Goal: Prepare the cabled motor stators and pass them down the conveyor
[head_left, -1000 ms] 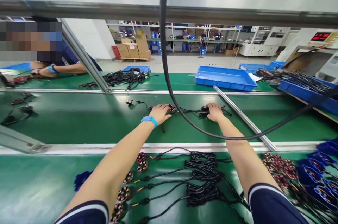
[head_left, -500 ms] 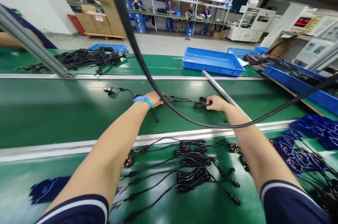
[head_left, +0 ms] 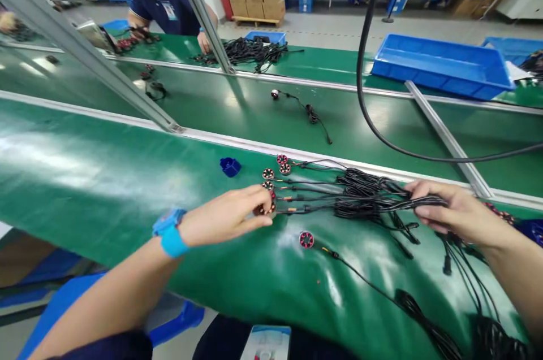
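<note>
My left hand (head_left: 235, 210), with a blue watch on its wrist, has its fingers curled on a round motor stator (head_left: 267, 211) with copper windings. More stators (head_left: 268, 174) lie in a short column just beyond it. From them, thin leads run right to coiled black cables (head_left: 360, 193) lying side by side. My right hand (head_left: 456, 210) is closed around the right end of a black cable bundle (head_left: 428, 200), thumb below. Nearer to me, a single red-wound stator (head_left: 306, 239) lies apart, its cable trailing to the lower right.
A silver motor (head_left: 275, 94) with a cable lies on the middle belt. Blue tray (head_left: 441, 66) stands beyond, metal posts (head_left: 203, 9) rise left, and a hanging black cable (head_left: 360, 66) crosses the view. A co-worker (head_left: 169, 9) handles parts across the belt. A dark blue piece (head_left: 230, 167) lies on the bench.
Both hands have come back from the middle belt to the near bench, leaving the motor and its cable there. The left now holds a stator, the right a cable bundle. The view has turned left.
</note>
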Demonstrator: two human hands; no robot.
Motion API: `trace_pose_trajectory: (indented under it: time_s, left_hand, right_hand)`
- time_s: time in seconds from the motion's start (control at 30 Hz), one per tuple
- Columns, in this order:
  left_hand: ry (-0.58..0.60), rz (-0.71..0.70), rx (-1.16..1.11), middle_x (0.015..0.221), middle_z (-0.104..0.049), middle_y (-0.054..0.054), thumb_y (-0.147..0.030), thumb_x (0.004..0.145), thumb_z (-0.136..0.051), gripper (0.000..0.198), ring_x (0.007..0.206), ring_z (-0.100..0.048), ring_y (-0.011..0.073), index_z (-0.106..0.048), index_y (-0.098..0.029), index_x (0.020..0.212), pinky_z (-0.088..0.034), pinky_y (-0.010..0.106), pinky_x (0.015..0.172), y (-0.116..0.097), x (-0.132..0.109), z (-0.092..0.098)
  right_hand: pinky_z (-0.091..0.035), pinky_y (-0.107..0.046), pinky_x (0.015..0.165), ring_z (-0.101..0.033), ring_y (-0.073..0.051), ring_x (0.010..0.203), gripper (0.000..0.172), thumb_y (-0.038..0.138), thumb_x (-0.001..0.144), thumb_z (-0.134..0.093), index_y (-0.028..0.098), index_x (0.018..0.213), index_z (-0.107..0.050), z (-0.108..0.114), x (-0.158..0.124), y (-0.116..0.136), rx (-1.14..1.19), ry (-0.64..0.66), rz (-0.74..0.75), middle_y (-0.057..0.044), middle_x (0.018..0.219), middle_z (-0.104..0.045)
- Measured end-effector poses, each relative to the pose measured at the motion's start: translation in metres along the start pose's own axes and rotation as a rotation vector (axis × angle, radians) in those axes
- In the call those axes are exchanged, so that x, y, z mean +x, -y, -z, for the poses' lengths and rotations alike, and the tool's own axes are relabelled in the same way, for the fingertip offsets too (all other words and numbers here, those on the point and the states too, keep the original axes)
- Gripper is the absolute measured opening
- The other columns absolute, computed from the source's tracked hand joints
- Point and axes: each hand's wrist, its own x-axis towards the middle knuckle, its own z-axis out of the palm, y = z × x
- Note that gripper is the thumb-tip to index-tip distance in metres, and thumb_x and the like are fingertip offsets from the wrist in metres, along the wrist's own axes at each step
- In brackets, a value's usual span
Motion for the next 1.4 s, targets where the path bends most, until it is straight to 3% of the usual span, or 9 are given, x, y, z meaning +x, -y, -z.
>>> trace_pose_trajectory:
  time_s: [0.07,0.17,0.27,0.37,0.6,1.0,1.1,1.23,1.4]
  left_hand:
    - [0.063,0.037,-0.068,0.097,-0.061,0.001,-0.038,0.099,-0.051,0.016,0.083,-0.061,0.0171,-0.056,-0.023,0.095,-0.046,0.027,0.072,0.002,-0.028,-0.022]
    - [0.061,0.096,-0.029,0.098,-0.062,0.002,-0.034,0.098,-0.054,0.012,0.082,-0.062,0.0176,-0.057,-0.023,0.096,-0.047,0.028,0.072,0.012,-0.049,-0.052]
    - [-0.036,0.145,0.172,0.104,-0.062,0.005,-0.028,0.096,-0.058,0.007,0.088,-0.063,0.021,-0.057,-0.021,0.097,-0.049,0.033,0.079,0.022,-0.054,-0.076]
    - [-0.144,0.162,0.383,0.116,-0.064,0.009,-0.025,0.093,-0.064,0.008,0.097,-0.062,0.0259,-0.06,-0.02,0.097,-0.049,0.039,0.084,0.027,-0.054,-0.091]
    - [-0.283,0.065,0.414,0.122,-0.066,0.01,-0.025,0.09,-0.069,0.01,0.115,-0.056,0.0306,-0.065,-0.02,0.098,-0.048,0.045,0.093,0.032,-0.052,-0.099]
    - [-0.259,0.017,0.269,0.135,-0.058,0.01,-0.033,0.094,-0.064,0.017,0.108,-0.062,0.0283,-0.066,-0.022,0.108,-0.052,0.044,0.091,0.04,-0.063,-0.085]
    - [-0.371,0.001,0.214,0.127,-0.063,0.009,-0.042,0.099,-0.055,0.024,0.109,-0.063,0.0267,-0.065,-0.023,0.111,-0.051,0.042,0.09,0.048,-0.064,-0.075]
    - [-0.578,-0.006,0.183,0.113,-0.069,0.007,-0.043,0.101,-0.05,0.025,0.103,-0.064,0.0249,-0.066,-0.023,0.103,-0.048,0.04,0.087,0.057,-0.054,-0.07]
    - [-0.757,-0.041,0.134,0.101,-0.072,0.005,-0.034,0.101,-0.054,0.015,0.094,-0.066,0.0218,-0.063,-0.022,0.103,-0.048,0.037,0.084,0.066,-0.039,-0.079]
  right_hand:
    - [-0.028,-0.022,0.038,-0.037,-0.005,0.04,0.045,0.062,0.07,-0.078,0.023,0.087,-0.063,-0.025,-0.007,-0.006,0.101,0.143,-0.13,-0.004,0.082,-0.065]
    - [-0.032,-0.021,0.04,-0.048,-0.01,0.047,0.045,0.061,0.074,-0.076,0.023,0.095,-0.065,-0.053,-0.007,-0.011,0.083,0.264,-0.155,-0.002,0.074,-0.063]
    - [-0.056,-0.034,0.07,-0.068,-0.021,0.081,0.037,0.058,0.077,-0.075,0.023,0.089,-0.072,-0.069,-0.005,-0.012,-0.103,0.187,0.079,-0.007,0.098,-0.07]
    - [-0.05,-0.046,0.102,-0.066,-0.029,0.108,0.034,0.056,0.078,-0.072,0.025,0.093,-0.076,-0.077,-0.005,-0.016,-0.266,-0.006,0.257,-0.008,0.11,-0.072]
    - [-0.048,-0.051,0.099,-0.066,-0.029,0.106,0.023,0.043,0.084,-0.06,0.031,0.098,-0.074,-0.086,-0.017,-0.044,-0.626,-0.213,0.356,-0.005,0.11,-0.073]
    - [-0.046,-0.047,0.104,-0.058,-0.03,0.123,0.037,0.056,0.084,-0.067,0.032,0.112,-0.068,-0.078,-0.044,-0.026,-0.628,-0.137,0.26,-0.009,0.129,-0.063]
    - [-0.046,-0.046,0.105,-0.06,-0.029,0.118,0.035,0.057,0.088,-0.062,0.029,0.108,-0.069,-0.07,-0.006,0.0,-0.604,-0.177,0.297,-0.009,0.122,-0.067]
    - [-0.044,-0.044,0.105,-0.06,-0.028,0.116,0.036,0.051,0.091,-0.059,0.024,0.114,-0.066,-0.069,0.095,0.023,-0.691,-0.204,0.333,-0.009,0.119,-0.068]
    - [-0.042,-0.045,0.106,-0.052,-0.032,0.126,0.055,0.046,0.087,-0.066,0.023,0.135,-0.054,-0.078,0.23,0.035,-0.794,-0.39,0.013,-0.013,0.139,-0.055]
